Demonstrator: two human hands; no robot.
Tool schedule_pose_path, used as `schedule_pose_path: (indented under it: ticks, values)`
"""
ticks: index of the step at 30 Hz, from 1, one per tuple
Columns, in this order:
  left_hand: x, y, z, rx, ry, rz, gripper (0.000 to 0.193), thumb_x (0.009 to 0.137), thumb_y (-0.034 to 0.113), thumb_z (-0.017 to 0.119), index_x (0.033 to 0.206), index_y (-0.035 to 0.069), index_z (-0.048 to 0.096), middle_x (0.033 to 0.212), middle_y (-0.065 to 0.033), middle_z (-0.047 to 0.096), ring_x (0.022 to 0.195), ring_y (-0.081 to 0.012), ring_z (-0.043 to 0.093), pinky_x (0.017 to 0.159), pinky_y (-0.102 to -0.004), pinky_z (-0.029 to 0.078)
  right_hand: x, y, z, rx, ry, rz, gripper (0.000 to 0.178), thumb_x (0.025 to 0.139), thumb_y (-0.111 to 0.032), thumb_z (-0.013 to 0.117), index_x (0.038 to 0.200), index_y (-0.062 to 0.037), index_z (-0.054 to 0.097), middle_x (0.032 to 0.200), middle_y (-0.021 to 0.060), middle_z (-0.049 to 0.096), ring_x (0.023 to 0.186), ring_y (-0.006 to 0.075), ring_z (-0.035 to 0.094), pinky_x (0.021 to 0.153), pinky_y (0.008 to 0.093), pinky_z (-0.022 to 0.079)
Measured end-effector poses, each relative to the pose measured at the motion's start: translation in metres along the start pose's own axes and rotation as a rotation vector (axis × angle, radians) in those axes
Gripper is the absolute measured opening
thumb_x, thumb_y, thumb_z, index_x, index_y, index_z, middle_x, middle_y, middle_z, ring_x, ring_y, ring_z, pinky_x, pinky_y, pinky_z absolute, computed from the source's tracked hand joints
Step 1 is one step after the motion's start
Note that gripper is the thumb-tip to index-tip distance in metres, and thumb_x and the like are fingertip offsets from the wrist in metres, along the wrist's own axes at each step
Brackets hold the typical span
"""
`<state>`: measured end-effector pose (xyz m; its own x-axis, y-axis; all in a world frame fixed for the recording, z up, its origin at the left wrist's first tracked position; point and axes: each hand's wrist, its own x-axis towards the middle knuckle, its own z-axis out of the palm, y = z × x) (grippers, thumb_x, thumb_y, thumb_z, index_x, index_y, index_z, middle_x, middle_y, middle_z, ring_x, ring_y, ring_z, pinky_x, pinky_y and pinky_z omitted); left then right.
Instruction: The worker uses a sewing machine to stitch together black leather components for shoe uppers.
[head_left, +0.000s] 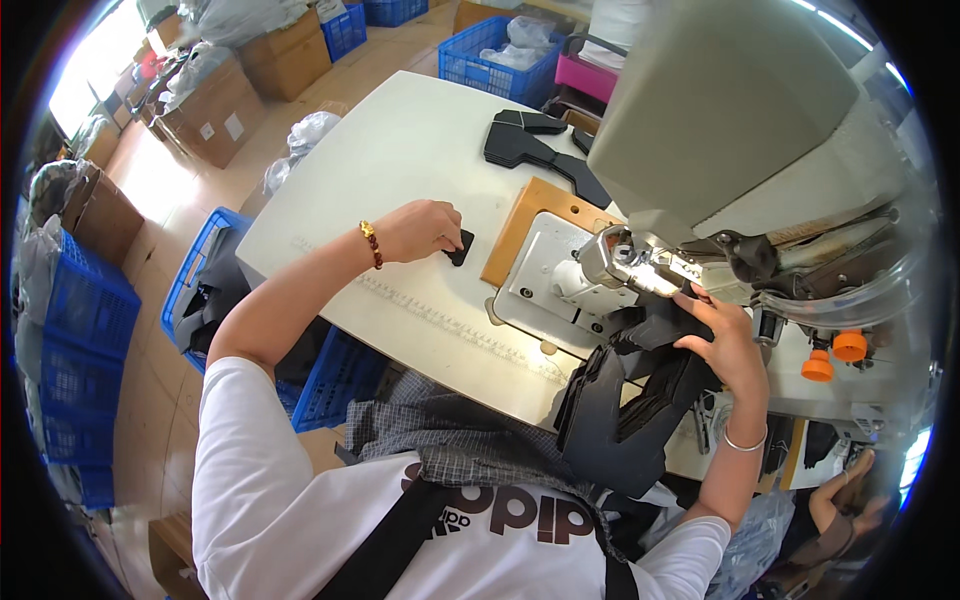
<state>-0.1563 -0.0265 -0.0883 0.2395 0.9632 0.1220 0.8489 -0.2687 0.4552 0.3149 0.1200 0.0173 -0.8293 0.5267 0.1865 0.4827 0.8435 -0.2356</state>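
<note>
My left hand [418, 230] is closed over the white table, with its fingertips pinching a small flat black piece [461, 249]. At the sewing machine head [630, 265], my right hand [728, 338] has thumb and fingers around the edge of a black cut piece [655, 325], close by the needle area. Exactly how its fingertips grip is partly hidden. Below that hand, a stack of black cut pieces [615, 430] hangs over the table's near edge, in front of my body.
Further black cut pieces [535, 150] lie at the far side of the white table [370, 170]. A wooden board [525, 225] borders the machine's bed. Blue crates [490, 65] stand behind the table and at left. Another person's arm [830, 500] shows at lower right.
</note>
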Motion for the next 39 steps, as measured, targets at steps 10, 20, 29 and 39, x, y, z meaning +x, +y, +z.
schedule_pose_path:
  ticks: [10,20,29,39]
  values:
    - [0.002,0.009,0.021,0.108,0.246,-0.059,0.009,0.081,0.001,0.070,0.088,0.004,0.066,0.087,-0.0107,0.069,0.089,-0.0333,0.067,0.079,-0.0425,0.054,-0.019,-0.040,0.045,-0.374,0.302,0.159,0.071,0.073,0.008,0.064,0.141,-0.0139,0.063,0.127,0.0182,0.058,0.115,0.0391,0.058,0.098,0.0488,0.049]
    - [-0.001,0.010,0.026,-0.052,0.298,-0.285,0.006,0.083,-0.001,0.074,0.089,0.000,0.071,0.089,-0.0143,0.074,0.079,-0.0273,0.073,0.075,-0.0348,0.059,-0.049,-0.062,0.020,-0.370,0.430,0.234,0.066,0.072,0.012,0.060,0.135,-0.0042,0.064,0.132,0.0162,0.062,0.121,0.0394,0.057,0.102,0.0487,0.049]
    - [0.006,0.121,-0.038,0.013,0.812,0.104,0.013,0.082,-0.010,0.071,0.091,-0.001,0.069,0.095,-0.0132,0.076,0.083,-0.0276,0.074,0.075,-0.0352,0.059,-0.065,-0.138,-0.024,-0.227,0.242,-0.250,0.045,0.080,-0.008,0.061,0.122,-0.0134,0.076,0.132,0.0154,0.068,0.120,0.0353,0.065,0.104,0.0487,0.053]
    - [0.043,0.216,-0.042,0.307,0.649,0.542,0.020,0.074,0.006,0.072,0.093,0.002,0.067,0.101,-0.0084,0.070,0.094,-0.0247,0.073,0.067,-0.0327,0.061,0.018,-0.131,0.012,-0.206,0.437,-0.367,0.044,0.084,-0.011,0.061,0.122,0.0108,0.064,0.128,0.0199,0.059,0.099,0.0288,0.066,0.073,0.0361,0.053]
